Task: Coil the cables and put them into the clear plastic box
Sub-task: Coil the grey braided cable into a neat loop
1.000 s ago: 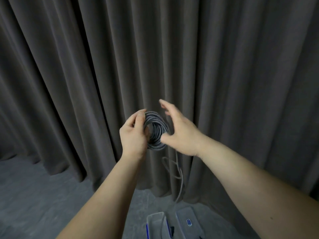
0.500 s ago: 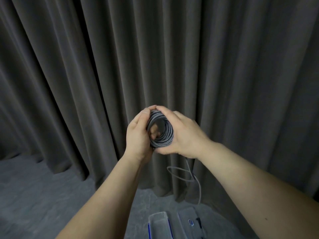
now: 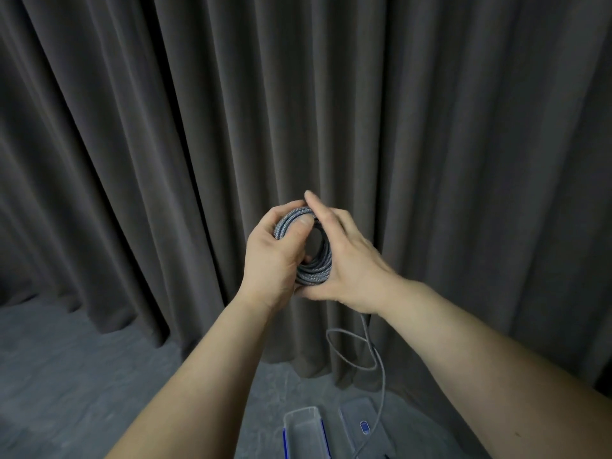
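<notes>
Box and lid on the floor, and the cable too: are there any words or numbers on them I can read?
No readable text anywhere.
Lid: one small blue mark, too small to read.
Clear plastic box: no words seen.
Cable: no print.

Dark pleated curtain (image 3: 165, 160), grey floor (image 3: 82, 376)
</notes>
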{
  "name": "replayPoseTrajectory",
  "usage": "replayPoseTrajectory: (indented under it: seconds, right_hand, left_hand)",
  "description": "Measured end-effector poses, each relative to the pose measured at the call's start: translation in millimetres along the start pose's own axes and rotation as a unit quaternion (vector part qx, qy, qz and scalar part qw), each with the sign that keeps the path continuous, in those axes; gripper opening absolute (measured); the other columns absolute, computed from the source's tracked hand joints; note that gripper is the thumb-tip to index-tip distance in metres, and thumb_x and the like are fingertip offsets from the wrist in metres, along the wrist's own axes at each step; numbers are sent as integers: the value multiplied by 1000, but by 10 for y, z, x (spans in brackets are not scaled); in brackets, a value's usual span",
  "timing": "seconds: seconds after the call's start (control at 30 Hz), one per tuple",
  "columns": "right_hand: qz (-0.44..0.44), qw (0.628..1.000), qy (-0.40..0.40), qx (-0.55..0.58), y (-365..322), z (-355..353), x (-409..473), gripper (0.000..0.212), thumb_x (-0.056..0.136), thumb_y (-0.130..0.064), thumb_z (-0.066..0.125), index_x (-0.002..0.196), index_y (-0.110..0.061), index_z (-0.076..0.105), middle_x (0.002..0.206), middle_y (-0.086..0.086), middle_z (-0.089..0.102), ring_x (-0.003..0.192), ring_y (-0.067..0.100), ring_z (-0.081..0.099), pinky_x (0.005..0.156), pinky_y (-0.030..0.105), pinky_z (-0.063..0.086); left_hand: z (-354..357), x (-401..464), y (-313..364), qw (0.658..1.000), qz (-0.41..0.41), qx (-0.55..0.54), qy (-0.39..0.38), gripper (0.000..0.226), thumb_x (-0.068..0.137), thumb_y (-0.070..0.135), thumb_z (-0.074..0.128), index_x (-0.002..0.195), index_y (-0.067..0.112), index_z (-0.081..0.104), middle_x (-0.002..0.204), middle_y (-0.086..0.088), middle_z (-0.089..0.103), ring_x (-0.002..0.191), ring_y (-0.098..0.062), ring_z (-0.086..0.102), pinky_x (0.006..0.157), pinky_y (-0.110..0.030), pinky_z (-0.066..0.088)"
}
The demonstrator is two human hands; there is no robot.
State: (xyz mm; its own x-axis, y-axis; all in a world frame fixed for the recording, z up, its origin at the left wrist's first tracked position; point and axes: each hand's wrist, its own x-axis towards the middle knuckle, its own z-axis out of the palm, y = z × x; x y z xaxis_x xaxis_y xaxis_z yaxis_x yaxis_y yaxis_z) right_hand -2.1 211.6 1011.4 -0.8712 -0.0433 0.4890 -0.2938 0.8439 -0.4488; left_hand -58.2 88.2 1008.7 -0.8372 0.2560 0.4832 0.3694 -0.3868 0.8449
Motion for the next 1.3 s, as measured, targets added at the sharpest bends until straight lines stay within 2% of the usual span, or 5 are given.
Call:
replayPoseTrajectory:
  seconds: [0.27, 0.57, 0.73, 0.83, 1.3]
  right_hand:
    - [16, 997, 69, -21, -14, 107, -8, 108, 59, -33, 85, 141, -46, 17, 128, -9, 34, 106, 27, 57, 82, 41, 52]
    - [41, 990, 98, 96, 4, 193, -47, 110, 55, -25, 88, 144, -36, 26, 131, -7, 38, 116, 13, 51, 88, 19, 40]
    - [17, 1000, 4, 6, -55, 74, -70, 125, 59, -35, 86, 148, -42, -1, 155, -15, -3, 130, 24, 45, 102, 36, 43]
    - [-1, 990, -33, -140, -129, 6, -61, 134, 60, -40, 85, 145, -43, -18, 155, -13, -22, 116, 32, 55, 90, 38, 50]
    - [15, 994, 18, -103, -167, 29, -53, 112, 62, -33, 81, 145, -43, 6, 136, -5, 26, 101, 33, 59, 80, 39, 52]
  left_hand:
    - [125, -106, -3, 983, 73, 117, 122, 16, 87, 15, 70, 103, 14, 68, 95, 3, 71, 86, -3, 67, 78, -18, 50]
    - [57, -165, -14, 988, 18, 141, 56, 38, 84, 21, 70, 119, 28, 57, 106, 4, 70, 98, -10, 68, 91, -35, 55]
    - [28, -122, 41, 987, 10, 128, 98, 21, 88, 14, 69, 108, 16, 65, 98, -2, 73, 89, -13, 70, 81, -31, 56]
    - [13, -73, 87, 990, -27, 102, 91, 17, 89, 20, 69, 105, 17, 66, 92, -4, 73, 81, -15, 68, 66, -30, 55]
    - [50, -200, 125, 991, -17, 119, 62, 20, 89, 20, 68, 109, 19, 65, 99, 1, 73, 93, -14, 69, 86, -43, 57]
